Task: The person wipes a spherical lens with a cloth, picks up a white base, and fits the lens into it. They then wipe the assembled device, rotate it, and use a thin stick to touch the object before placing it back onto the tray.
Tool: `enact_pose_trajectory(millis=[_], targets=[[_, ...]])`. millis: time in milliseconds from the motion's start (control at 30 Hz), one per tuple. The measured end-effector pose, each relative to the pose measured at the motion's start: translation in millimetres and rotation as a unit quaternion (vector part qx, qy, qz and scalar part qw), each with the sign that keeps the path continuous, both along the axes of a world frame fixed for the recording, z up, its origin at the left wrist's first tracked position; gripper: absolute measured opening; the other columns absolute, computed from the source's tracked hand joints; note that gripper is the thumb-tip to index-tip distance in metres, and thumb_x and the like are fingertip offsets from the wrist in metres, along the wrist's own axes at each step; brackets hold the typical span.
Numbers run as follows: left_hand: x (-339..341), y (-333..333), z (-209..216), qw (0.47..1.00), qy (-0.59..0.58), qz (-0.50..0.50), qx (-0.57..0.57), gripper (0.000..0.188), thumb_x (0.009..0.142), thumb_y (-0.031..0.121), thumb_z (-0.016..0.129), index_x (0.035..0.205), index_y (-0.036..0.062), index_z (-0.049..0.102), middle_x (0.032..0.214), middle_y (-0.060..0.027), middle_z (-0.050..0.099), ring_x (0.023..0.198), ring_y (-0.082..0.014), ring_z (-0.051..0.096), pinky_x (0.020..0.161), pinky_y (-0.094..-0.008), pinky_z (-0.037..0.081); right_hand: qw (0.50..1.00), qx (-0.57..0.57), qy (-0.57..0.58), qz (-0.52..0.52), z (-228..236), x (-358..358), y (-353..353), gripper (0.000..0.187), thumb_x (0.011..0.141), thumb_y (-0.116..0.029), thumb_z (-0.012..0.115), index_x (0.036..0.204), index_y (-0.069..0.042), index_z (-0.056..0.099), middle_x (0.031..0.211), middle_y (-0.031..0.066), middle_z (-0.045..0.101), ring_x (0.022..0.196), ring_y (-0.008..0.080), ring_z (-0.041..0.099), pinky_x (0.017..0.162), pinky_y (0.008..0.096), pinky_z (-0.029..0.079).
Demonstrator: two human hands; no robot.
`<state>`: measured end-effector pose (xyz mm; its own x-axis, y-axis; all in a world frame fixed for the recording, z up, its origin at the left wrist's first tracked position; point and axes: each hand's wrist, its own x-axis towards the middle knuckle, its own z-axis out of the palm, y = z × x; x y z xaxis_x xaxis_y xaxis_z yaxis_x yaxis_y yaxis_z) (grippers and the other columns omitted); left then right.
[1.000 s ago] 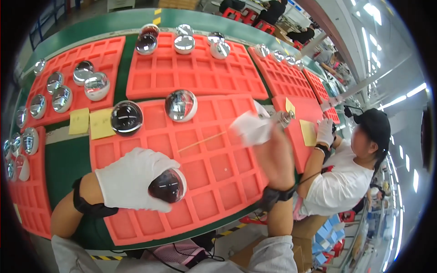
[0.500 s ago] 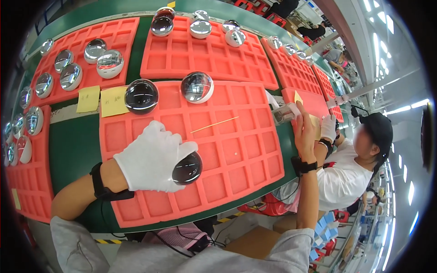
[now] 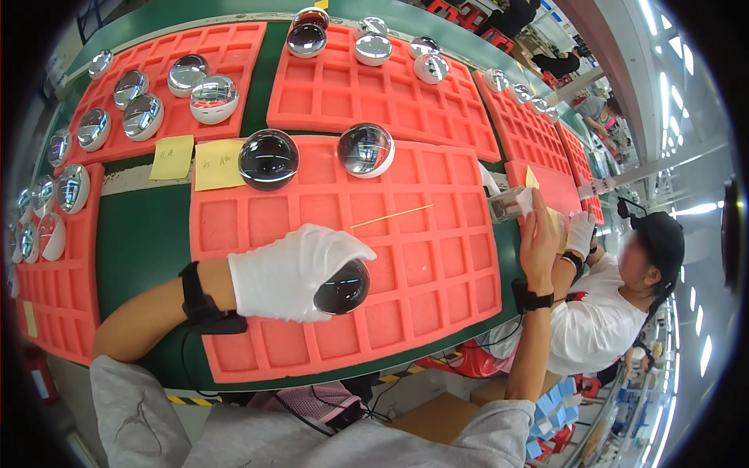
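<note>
My left hand (image 3: 285,273), in a white glove, is closed around a glossy dark dome (image 3: 342,286) over the red foam tray (image 3: 398,316). Its fingers are mostly hidden behind the palm and the dome. My right hand (image 3: 538,246), without a full glove, is raised beyond the tray's right edge with its fingers stretched upward. Something small and white shows at its fingertips, beside a small clear container (image 3: 507,204); whether it grips either is unclear. A black dome (image 3: 268,160) and a mirror-like dome with a white base (image 3: 366,150) sit at the tray's far edge.
A thin yellow stick (image 3: 392,216) lies across the tray. Yellow paper notes (image 3: 172,158) lie at its far left. More red trays (image 3: 382,97) with shiny domes stand on the green table (image 3: 140,242). A co-worker (image 3: 601,312) in white sits at the right.
The whole view has shifted, carrying the scene slightly rightward. My left hand has turned on the dark dome, its knuckles now less visible. My right hand stays by the clear container.
</note>
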<state>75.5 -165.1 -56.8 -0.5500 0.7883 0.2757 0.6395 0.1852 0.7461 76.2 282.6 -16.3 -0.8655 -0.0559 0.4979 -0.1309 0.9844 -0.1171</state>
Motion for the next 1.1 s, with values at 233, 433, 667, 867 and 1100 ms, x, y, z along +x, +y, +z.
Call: enact_pose_trajectory(millis=[233,433,667,867,1100], targets=[[-12.0,-6.0,-8.6,0.985,-0.154,-0.072,0.02,0.073,0.069,0.015,0.089,0.132,0.0069,0.053,0.122,-0.0124,0.061,0.113,-0.0306,0.061,0.102,-0.0406,0.049,0.998,-0.049,-0.014,0.027,4.1,-1.2,-1.2,0.037,0.106,-0.011,0.046,0.14,0.001,0.057,0.134,0.0197,0.065,0.127,0.0353,0.06,0.106,0.0395,0.046],[0.4,-9.2,9.5,0.945,-0.316,-0.017,0.085,0.075,0.07,0.018,0.09,0.133,0.0052,0.05,0.127,-0.0106,0.061,0.118,-0.0223,0.061,0.103,-0.037,0.05,0.998,0.069,0.005,0.016,-0.7,-1.3,6.1,0.037,0.106,-0.011,0.046,0.139,0.001,0.058,0.129,0.0188,0.067,0.121,0.0341,0.061,0.104,0.04,0.045],[9.3,-1.7,23.1,0.794,-0.548,-0.088,0.248,0.065,0.08,0.018,0.085,0.133,0.004,0.049,0.122,-0.0088,0.061,0.113,-0.0195,0.062,0.096,-0.036,0.055,1.0,0.009,0.008,0.027,2.5,-4.9,10.0,0.036,0.106,-0.012,0.046,0.138,-0.001,0.059,0.122,0.0182,0.068,0.108,0.0301,0.062,0.096,0.0406,0.046],[3.7,10.8,2.4,0.628,-0.692,-0.13,0.332,0.058,0.086,0.019,0.082,0.13,0.0023,0.048,0.113,-0.0075,0.063,0.101,-0.0196,0.065,0.082,-0.0355,0.061,0.895,-0.444,0.026,-0.023,-18.9,9.2,29.3,0.043,0.107,-0.015,0.045,0.146,0.003,0.05,0.135,0.0173,0.063,0.114,0.0259,0.061,0.101,0.0378,0.046],[11.0,7.0,-16.2,0.845,-0.488,-0.039,0.216,0.059,0.084,0.024,0.085,0.126,0.0023,0.048,0.111,-0.0086,0.063,0.093,-0.0179,0.068,0.072,-0.0328,0.061,0.437,-0.883,-0.156,0.071,-15.2,50.6,-95.1,0.045,0.11,-0.017,0.036,0.148,0.006,0.042,0.151,0.0207,0.05,0.139,0.0317,0.049,0.115,0.0452,0.041]])
